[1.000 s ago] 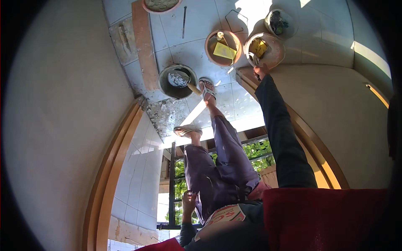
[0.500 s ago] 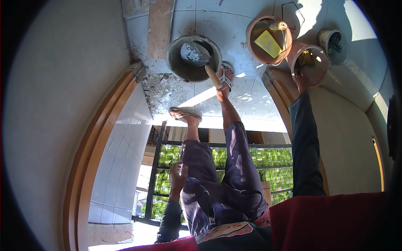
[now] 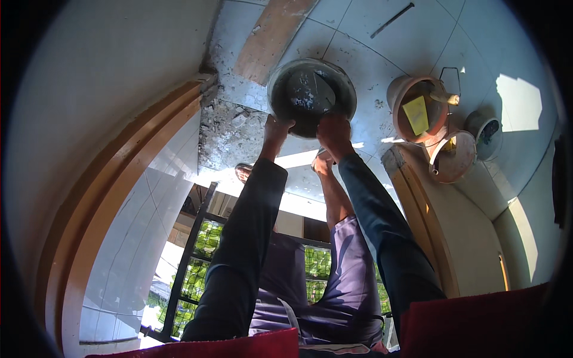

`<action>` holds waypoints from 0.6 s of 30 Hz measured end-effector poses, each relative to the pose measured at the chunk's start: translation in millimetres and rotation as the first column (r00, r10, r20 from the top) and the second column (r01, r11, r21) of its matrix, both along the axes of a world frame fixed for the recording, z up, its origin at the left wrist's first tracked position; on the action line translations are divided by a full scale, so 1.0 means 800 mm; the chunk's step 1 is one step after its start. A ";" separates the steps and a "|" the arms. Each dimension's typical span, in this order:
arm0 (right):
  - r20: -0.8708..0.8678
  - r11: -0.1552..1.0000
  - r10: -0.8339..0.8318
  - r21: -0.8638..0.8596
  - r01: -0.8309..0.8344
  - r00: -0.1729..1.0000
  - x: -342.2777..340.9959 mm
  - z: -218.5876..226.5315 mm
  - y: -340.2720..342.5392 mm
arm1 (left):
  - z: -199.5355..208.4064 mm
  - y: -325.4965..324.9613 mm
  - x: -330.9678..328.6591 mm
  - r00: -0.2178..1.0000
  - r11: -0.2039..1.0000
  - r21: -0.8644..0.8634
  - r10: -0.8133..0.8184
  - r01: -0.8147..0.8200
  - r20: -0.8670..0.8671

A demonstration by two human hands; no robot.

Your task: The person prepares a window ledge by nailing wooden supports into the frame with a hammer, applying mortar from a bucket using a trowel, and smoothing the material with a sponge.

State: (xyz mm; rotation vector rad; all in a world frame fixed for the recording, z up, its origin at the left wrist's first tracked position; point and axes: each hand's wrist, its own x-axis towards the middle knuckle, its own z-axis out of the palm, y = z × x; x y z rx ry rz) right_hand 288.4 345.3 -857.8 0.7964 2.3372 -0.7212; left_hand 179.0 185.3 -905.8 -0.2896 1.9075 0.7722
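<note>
Tiled floor by doorway: left hand point(image 3: 276, 128) and right hand point(image 3: 334, 130) both closed on near rim of grey mortar pan point(image 3: 311, 95), pan straight ahead.

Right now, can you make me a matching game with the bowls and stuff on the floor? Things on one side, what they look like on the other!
Things:
1. Grey pan
2. Orange bucket
3. Wooden plank
4. Left hand

Descriptions:
A. Lies flat on the tiles beyond the pan
B. Holds a yellow square piece inside
C. Grips the near rim, beside the right hand
D. Round, smeared with grey mortar, held by both hands

Pairs: 1-D, 2-B, 3-A, 4-C
</note>
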 end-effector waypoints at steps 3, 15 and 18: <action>0.121 0.974 0.209 0.064 -0.218 0.970 0.014 -0.024 0.005 | -0.007 0.020 0.018 0.969 0.948 0.201 0.239 -0.247 0.063; 0.078 0.984 -0.081 -0.152 0.092 0.994 0.027 0.278 -0.024 | 0.308 -0.079 0.057 0.864 0.772 0.398 0.484 -0.495 0.137; -0.061 0.971 0.131 -0.195 -0.140 0.990 0.044 0.343 -0.095 | 0.456 -0.150 0.078 0.802 0.684 0.448 0.578 -0.576 0.150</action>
